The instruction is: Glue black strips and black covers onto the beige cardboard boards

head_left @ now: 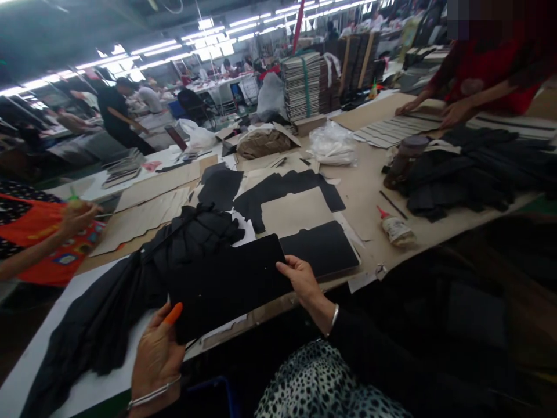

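Observation:
A flat black rectangular panel [230, 284] is held up above the table's front edge. My left hand [159, 354], with an orange cover on one finger, grips its lower left end. At the panel's right end, my right hand [307, 287] pinches the edge between thumb and fingers. Just behind lies another black panel [322, 248] on the table. Black fabric pieces [191, 235] are heaped behind and left of the held panel. Farther back, black cut pieces [285, 188] lie around a beige board [298, 210].
A glue bottle with a red tip [398, 231] lies at the right, near a dark jar [409, 154] and a black fabric pile [470, 168]. Co-workers stand at the left [39, 232] and far right [491, 75]. Clear plastic bags [333, 143] sit at the back.

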Demonstrator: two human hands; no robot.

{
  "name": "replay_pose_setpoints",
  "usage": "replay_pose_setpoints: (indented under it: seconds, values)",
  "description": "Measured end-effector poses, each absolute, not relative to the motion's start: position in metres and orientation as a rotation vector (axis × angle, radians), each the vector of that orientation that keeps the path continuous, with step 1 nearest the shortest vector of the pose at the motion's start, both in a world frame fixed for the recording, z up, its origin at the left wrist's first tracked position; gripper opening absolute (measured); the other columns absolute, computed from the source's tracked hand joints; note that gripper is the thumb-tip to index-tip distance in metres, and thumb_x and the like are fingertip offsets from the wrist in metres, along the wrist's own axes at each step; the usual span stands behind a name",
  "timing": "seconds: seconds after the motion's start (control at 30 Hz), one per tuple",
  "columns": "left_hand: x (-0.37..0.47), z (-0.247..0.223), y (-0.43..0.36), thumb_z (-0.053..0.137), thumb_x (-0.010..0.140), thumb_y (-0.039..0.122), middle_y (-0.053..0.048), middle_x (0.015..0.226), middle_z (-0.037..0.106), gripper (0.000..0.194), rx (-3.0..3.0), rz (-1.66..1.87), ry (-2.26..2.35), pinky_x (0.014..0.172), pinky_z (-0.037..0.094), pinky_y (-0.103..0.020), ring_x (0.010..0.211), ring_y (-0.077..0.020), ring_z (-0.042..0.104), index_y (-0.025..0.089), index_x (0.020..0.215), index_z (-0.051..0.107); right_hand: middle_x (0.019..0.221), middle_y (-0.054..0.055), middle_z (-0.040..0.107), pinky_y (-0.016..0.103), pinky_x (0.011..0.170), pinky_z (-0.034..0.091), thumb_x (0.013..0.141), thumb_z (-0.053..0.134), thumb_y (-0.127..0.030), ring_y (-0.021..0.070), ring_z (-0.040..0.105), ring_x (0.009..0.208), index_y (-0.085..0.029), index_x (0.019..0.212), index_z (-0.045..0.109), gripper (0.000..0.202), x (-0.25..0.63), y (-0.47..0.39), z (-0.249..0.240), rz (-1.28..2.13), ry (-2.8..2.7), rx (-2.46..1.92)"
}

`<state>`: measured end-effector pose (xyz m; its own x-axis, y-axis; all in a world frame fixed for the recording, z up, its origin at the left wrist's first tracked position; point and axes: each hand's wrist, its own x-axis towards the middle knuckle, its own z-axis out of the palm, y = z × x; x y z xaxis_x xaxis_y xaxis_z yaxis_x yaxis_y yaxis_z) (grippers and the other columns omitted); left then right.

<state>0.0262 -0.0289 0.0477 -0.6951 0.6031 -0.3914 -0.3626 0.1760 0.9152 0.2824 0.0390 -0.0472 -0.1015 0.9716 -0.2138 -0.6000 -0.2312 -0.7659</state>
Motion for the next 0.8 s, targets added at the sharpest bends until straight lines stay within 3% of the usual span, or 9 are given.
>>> replay_pose_setpoints:
  seconds: [0.13, 0.23, 0.37, 0.53, 0.7, 0.8]
  values:
    - [0.038, 0.036, -0.022, 0.069, 0.078, 0.007, 0.000, 0.086, 0.075, 0.028, 0.262, 1.561, 1.677, 0.084, 0.064, -0.039, 0.077, -0.0189, 0.074, 0.024, 0.101, 0.071, 0.078, 0.000, 0.076, 0.029, 0.074, 0.052, 0.063, 0.090, -0.048, 0.0169, 0.066, 0.072, -0.019, 0.084, 0.076, 0.038, 0.299, 0.035, -0.051, 1.610, -0.570, -0.885]
    - [0.044, 0.026, -0.015, 0.066, 0.082, 0.007, -0.001, 0.087, 0.076, 0.027, 0.276, 1.534, 1.667, 0.086, 0.063, -0.035, 0.075, -0.0164, 0.073, 0.023, 0.103, 0.072, 0.078, 0.000, 0.076, 0.031, 0.075, 0.054, 0.063, 0.090, -0.049, 0.0177, 0.067, 0.071, -0.018, 0.085, 0.076, 0.040, 0.313, 0.032, -0.044, 1.609, -0.554, -0.892]
    - [0.046, 0.013, -0.004, 0.062, 0.085, 0.005, 0.001, 0.086, 0.076, 0.027, 0.218, 1.512, 1.617, 0.084, 0.063, -0.033, 0.073, -0.0136, 0.073, 0.025, 0.100, 0.072, 0.082, 0.000, 0.076, 0.031, 0.080, 0.055, 0.069, 0.087, -0.047, 0.0172, 0.069, 0.077, -0.020, 0.090, 0.077, 0.035, 0.328, 0.021, -0.017, 1.615, -0.616, -0.812]
    - [0.047, 0.002, 0.013, 0.057, 0.088, 0.006, 0.000, 0.089, 0.076, 0.027, 0.220, 1.515, 1.505, 0.079, 0.063, -0.032, 0.077, -0.0139, 0.073, 0.026, 0.099, 0.072, 0.083, -0.002, 0.074, 0.028, 0.073, 0.055, 0.076, 0.084, -0.043, 0.0140, 0.066, 0.074, -0.022, 0.091, 0.077, 0.027, 0.329, 0.005, 0.028, 1.629, -0.731, -0.736]
    - [0.074, 0.020, 0.014, 0.070, 0.085, 0.014, -0.003, 0.114, 0.074, 0.025, 0.574, 1.620, 1.498, 0.090, 0.055, -0.019, 0.101, -0.0127, 0.070, 0.023, 0.107, 0.074, 0.083, -0.004, 0.073, 0.027, 0.071, 0.055, 0.083, 0.079, -0.040, 0.0136, 0.066, 0.075, -0.024, 0.092, 0.076, 0.019, 0.313, 0.006, 0.067, 1.455, -0.859, -0.677]
    - [0.101, 0.042, -0.005, 0.078, 0.082, 0.030, -0.004, 0.133, 0.067, 0.038, 0.825, 1.649, 1.438, 0.100, 0.054, -0.027, 0.123, -0.0208, 0.063, 0.028, 0.120, 0.071, 0.090, -0.002, 0.075, 0.028, 0.074, 0.056, 0.092, 0.071, -0.038, 0.0150, 0.068, 0.080, -0.025, 0.101, 0.075, 0.017, 0.304, 0.008, 0.083, 1.168, -1.087, -0.681]
